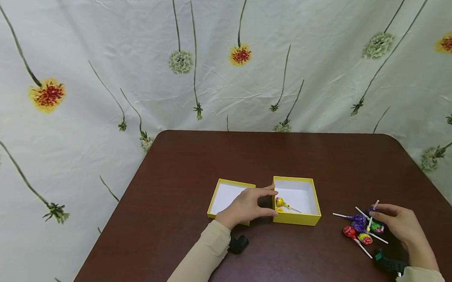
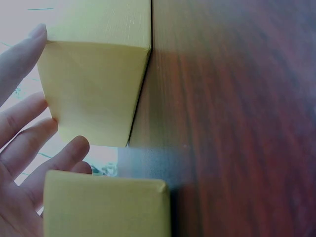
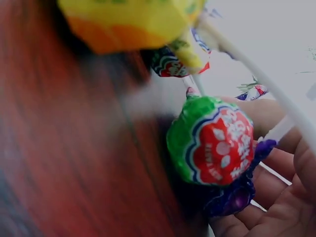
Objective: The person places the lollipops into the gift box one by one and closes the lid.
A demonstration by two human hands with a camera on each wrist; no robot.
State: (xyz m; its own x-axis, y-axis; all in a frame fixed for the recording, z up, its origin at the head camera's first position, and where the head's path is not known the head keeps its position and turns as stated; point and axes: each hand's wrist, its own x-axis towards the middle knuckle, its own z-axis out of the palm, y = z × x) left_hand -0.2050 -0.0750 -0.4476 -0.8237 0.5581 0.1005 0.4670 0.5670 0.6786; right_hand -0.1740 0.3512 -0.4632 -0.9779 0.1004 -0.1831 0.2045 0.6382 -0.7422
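Observation:
My left hand (image 1: 247,206) rests on the left wall of an open yellow box (image 1: 296,219) with a white inside. Its thumb is at the box's near corner and its fingers touch the rim farther back. Inside the box lies a yellow-wrapped lollipop (image 1: 280,202), its white stick pointing right, with another bit of yellow below it. At the right, my right hand (image 1: 402,222) pinches a purple lollipop (image 3: 234,197) by its white stick, over a loose pile. A green-and-red lollipop (image 3: 212,140), a red one (image 1: 349,232) and a red-and-yellow one (image 1: 365,238) lie in that pile.
A shallow yellow lid (image 1: 227,194) with a white inside lies left of the box, partly behind my left hand. Another purple lollipop (image 1: 358,224) lies in the pile. The brown table (image 1: 292,259) meets a flowered cloth (image 1: 213,93) at the back.

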